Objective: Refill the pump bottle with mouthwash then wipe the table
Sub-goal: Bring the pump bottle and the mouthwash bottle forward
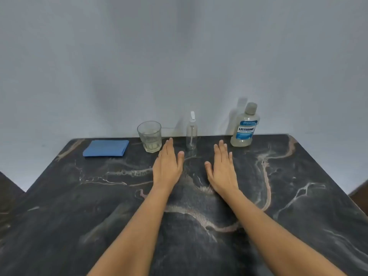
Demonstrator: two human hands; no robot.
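pump bottle (191, 134) stands just beyond and between left hand (168, 166) and right hand (222, 170), fingers (169, 146) straight, holding nothing.

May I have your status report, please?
Left hand, right hand open, flat on table. Pump bottle capped, untouched; mouthwash bottle closed. Glass beside left hand, not blocking.

We log 2 cut-offs at the bottom edge: left forearm (139, 232), right forearm (265, 232). Table (59, 216): near side out of frame. Mouthwash bottle (245, 126): label's small print blurred. Pump bottle (191, 134): fill level unreadable.
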